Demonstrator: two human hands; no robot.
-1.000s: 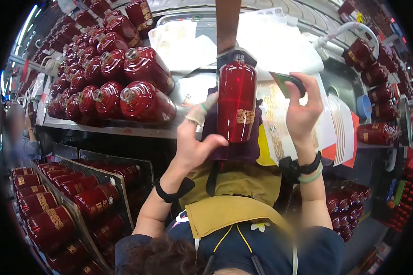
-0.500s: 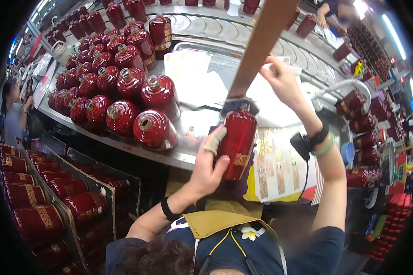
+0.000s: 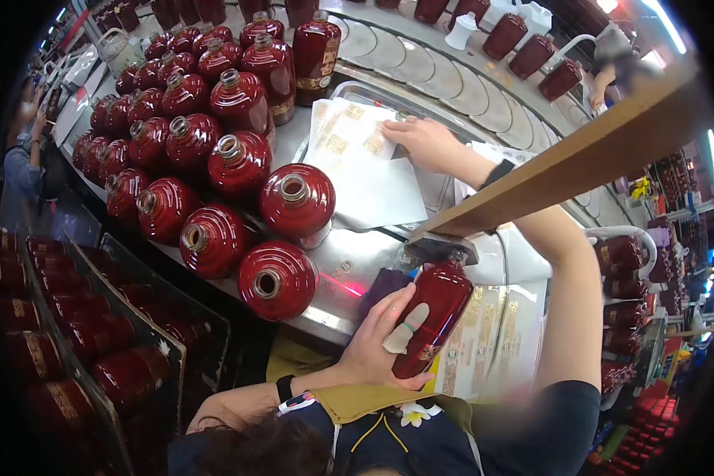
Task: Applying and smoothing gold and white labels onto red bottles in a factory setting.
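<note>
My left hand (image 3: 381, 337) is wrapped round a red glass bottle (image 3: 446, 305) with gold decoration low on its side. A pale cover with a green band is on one of its fingers. The bottle lies tilted, its neck against a dark block at the lower end of a wooden beam (image 3: 563, 166). My right hand (image 3: 428, 144) reaches past the beam to white sheets with gold labels (image 3: 337, 147). Its fingers are stretched out and the fingertips touch a sheet; no held label can be made out.
Several open red bottles (image 3: 297, 202) crowd the metal table at left. Behind runs a conveyor of round plates (image 3: 428, 67) carrying more bottles. Racked bottles (image 3: 131, 373) stand at lower left. Gold-printed label strips (image 3: 492, 333) lie right of my bottle. Other people work far left and far right.
My right hand has moved from the beam's right side over to the label sheets beyond it. My left hand still holds the bottle, now tilted more. The whole view has turned.
</note>
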